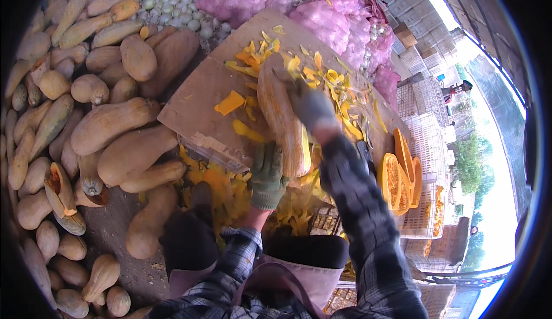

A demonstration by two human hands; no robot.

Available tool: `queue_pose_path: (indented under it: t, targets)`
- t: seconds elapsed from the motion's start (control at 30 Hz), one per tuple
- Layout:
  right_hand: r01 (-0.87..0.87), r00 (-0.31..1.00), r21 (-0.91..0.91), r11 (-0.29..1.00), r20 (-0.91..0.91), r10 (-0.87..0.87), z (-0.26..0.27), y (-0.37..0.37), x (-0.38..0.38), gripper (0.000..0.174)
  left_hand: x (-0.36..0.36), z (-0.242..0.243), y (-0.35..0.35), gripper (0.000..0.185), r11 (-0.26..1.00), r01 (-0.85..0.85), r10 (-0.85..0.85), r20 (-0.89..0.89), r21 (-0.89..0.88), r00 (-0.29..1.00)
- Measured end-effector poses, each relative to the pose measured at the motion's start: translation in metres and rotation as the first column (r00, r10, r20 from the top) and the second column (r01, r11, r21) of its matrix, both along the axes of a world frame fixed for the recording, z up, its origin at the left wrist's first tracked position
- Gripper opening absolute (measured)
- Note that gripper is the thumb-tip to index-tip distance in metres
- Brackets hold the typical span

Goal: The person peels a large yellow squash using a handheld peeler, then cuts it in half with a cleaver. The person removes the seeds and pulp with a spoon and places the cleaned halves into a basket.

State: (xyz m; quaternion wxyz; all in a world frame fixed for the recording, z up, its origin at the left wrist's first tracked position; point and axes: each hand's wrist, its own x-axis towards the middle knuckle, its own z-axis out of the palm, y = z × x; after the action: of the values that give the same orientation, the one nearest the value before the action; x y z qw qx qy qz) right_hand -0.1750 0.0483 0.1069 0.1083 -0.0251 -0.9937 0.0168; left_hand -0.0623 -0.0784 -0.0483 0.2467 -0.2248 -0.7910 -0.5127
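A long tan squash (278, 120) lies lengthwise on a worn wooden board (207, 90), with a strip of yellow flesh bared along its near right side. My left hand (268, 174), in a greenish knit glove, holds the squash's near end from the left. Blurred by motion, my right hand (312, 105) in a grey glove is against the squash's upper right side. Whether it holds a tool is hidden by blur. Yellow-orange peelings (340, 86) are scattered around the squash. A dark tool (365, 157) shows partly beside my right sleeve.
Whole squashes (125, 125) are heaped on the left. Halved orange squashes (399, 181) stand at the right by a white plastic crate (427, 146). More peelings (220, 185) lie below the board's near edge. Pink mesh sacks (323, 25) and loose onions (172, 4) are beyond it.
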Motion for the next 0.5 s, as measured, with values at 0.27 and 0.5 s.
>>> queue_pose_path:
  t: [0.27, 0.5]
  targets:
    - [0.076, 0.992, -0.332, 0.94, -0.066, -0.104, -0.044, -0.052, 0.254, 0.061, 0.0, 0.004, -0.006, 0.065, 0.997, 0.05, -0.049, 0.017, -0.066, 0.999]
    - [0.044, 0.995, -0.093, 0.995, 0.095, -0.035, 0.039, -0.006, -0.01, 0.043, -0.004, 0.003, -0.001, 0.063, 0.998, -0.047, 0.042, -0.102, -0.041, 0.994]
